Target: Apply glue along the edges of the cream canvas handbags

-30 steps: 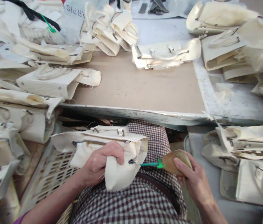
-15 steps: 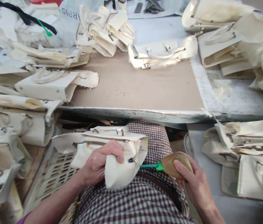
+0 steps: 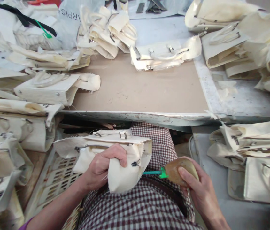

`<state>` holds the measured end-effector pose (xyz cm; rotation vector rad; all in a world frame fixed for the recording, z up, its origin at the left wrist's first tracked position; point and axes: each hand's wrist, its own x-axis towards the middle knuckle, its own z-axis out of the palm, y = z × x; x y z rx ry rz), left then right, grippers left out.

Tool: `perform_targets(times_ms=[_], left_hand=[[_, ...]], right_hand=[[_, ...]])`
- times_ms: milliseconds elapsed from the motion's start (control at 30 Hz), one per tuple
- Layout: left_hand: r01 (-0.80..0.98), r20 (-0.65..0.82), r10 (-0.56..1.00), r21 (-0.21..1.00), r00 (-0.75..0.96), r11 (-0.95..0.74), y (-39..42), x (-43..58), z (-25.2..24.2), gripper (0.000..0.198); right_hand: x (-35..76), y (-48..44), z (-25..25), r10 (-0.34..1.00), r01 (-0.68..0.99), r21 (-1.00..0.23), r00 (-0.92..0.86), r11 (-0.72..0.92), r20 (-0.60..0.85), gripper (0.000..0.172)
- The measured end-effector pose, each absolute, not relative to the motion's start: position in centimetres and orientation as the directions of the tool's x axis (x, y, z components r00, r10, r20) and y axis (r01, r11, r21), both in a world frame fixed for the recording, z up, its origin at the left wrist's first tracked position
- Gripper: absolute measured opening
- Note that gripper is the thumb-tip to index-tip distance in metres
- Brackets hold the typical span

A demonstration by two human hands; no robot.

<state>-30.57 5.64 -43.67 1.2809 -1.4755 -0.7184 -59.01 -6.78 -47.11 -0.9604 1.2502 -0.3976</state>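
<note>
On my lap lies a cream handbag [image 3: 115, 140] with a zip and metal handle fittings. My left hand [image 3: 106, 164] is closed on it, fingers folded over the pale flap [image 3: 121, 180] at its near end. My right hand [image 3: 198, 180] grips a brownish squeeze bottle [image 3: 179, 171] with a green collar and a thin teal nozzle [image 3: 152, 172]. The nozzle points left, and its tip disappears behind the flap's right edge. Whether the tip touches the bag inside is hidden.
A table [image 3: 139, 88] stands ahead, with a cream bag [image 3: 165, 56] at its far side. More unfinished bags are heaped left and right [image 3: 264, 179]. A perforated plastic crate [image 3: 53, 179] is beside my left arm. Black strips [image 3: 156, 6] lie at the back.
Both hands, the bag and the bottle keep nearly the same positions. The surroundings shift very slightly with the head camera.
</note>
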Motion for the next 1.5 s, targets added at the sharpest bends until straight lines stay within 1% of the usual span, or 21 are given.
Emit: perform_targets(times_ms=[67,133,300,367,433,500,567,700,900,1000,1100,1233,1333,1400,1500], left_hand=[[-0.346,0.281,-0.957,0.907,0.075,0.239,5.7,-30.5,-43.8,0.018],[-0.344,0.270,-0.959,0.912,0.086,0.226,5.8,-30.5,-43.8,0.018],[-0.348,0.287,-0.953,0.907,0.096,0.238,5.7,-30.5,-43.9,0.019],[-0.349,0.288,-0.953,0.906,0.096,0.238,5.6,-30.5,-43.9,0.019],[-0.348,0.287,-0.953,0.907,0.093,0.239,5.6,-30.5,-43.9,0.019],[-0.346,0.278,-0.956,0.909,0.089,0.232,5.6,-30.4,-44.0,0.017],[-0.345,0.266,-0.960,0.912,0.086,0.222,5.6,-30.4,-43.9,0.015],[-0.356,0.275,-0.958,0.905,0.076,0.232,5.6,-30.5,-43.7,0.018],[-0.348,0.259,-0.963,0.912,0.077,0.218,5.4,-30.5,-43.5,0.013],[-0.349,0.253,-0.964,0.913,0.076,0.212,5.3,-30.4,-43.6,0.014],[-0.349,0.266,-0.962,0.909,0.068,0.226,5.2,-30.3,-43.7,0.018],[-0.362,0.260,-0.964,0.905,0.056,0.223,5.3,-30.3,-43.8,0.017],[-0.356,0.251,-0.967,0.909,0.052,0.217,5.5,-30.4,-43.9,0.015],[-0.357,0.251,-0.967,0.909,0.049,0.218,5.5,-30.4,-43.8,0.016],[-0.365,0.254,-0.966,0.904,0.045,0.221,5.5,-30.5,-43.8,0.015]], right_hand=[[-59.1,-7.5,-47.7,-0.765,-0.291,-0.808,0.272,0.512,-0.583,0.054],[-59.2,-7.9,-48.2,-0.783,-0.299,-0.813,0.246,0.500,-0.572,0.053],[-59.6,-7.2,-48.9,-0.767,-0.153,-0.806,0.251,0.572,-0.591,0.052],[-59.6,-6.8,-49.1,-0.744,-0.149,-0.799,0.296,0.583,-0.599,0.053],[-59.6,-6.6,-49.2,-0.725,-0.173,-0.793,0.327,0.585,-0.606,0.053],[-59.5,-6.7,-49.3,-0.724,-0.196,-0.791,0.320,0.580,-0.610,0.055],[-59.4,-6.9,-49.2,-0.747,-0.239,-0.795,0.274,0.557,-0.606,0.058],[-59.1,-7.6,-48.9,-0.810,-0.381,-0.801,0.188,0.461,-0.556,0.068],[-59.2,-7.9,-49.6,-0.867,-0.456,-0.818,0.174,0.350,-0.467,0.064],[-59.6,-7.9,-49.8,-0.889,-0.468,-0.829,0.172,0.305,-0.424,0.065],[-59.7,-8.0,-49.1,-0.877,-0.454,-0.830,0.183,0.325,-0.444,0.066],[-59.1,-7.6,-47.6,-0.841,-0.373,-0.824,0.172,0.426,-0.512,0.060],[-58.8,-7.3,-47.2,-0.791,-0.323,-0.811,0.229,0.488,-0.567,0.057],[-58.8,-7.5,-47.7,-0.792,-0.336,-0.809,0.227,0.482,-0.566,0.058],[-59.2,-7.8,-49.1,-0.849,-0.419,-0.821,0.184,0.387,-0.495,0.062]])
